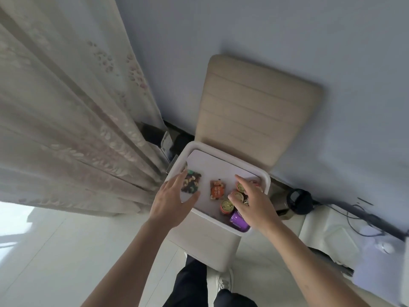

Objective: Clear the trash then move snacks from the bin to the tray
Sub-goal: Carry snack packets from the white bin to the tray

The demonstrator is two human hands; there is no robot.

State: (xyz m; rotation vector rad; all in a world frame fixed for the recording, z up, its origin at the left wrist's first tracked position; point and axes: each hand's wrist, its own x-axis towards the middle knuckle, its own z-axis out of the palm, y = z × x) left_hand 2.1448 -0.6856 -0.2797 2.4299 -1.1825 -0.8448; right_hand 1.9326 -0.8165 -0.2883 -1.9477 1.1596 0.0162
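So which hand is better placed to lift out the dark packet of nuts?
The left hand: its fingers lie at the nut packet on the left of the bin, while the right hand hovers over the small cans.

2 snack pkts [191, 181], 3 yellow-lid cans [227, 205], 1 purple cup [238, 220], 1 bin [205, 242]

Soft daylight from the left, glare on floor [20, 220], wide-angle bending at edges, slight overall softness

White square plastic bin [205, 242], lid up, holds a dark nut-mix packet [192, 182] at the left hand [171, 199], an orange packet [218, 189] between the hands, and orange-topped cups [226, 206] and a purple cup [238, 220] by the right hand [254, 201].
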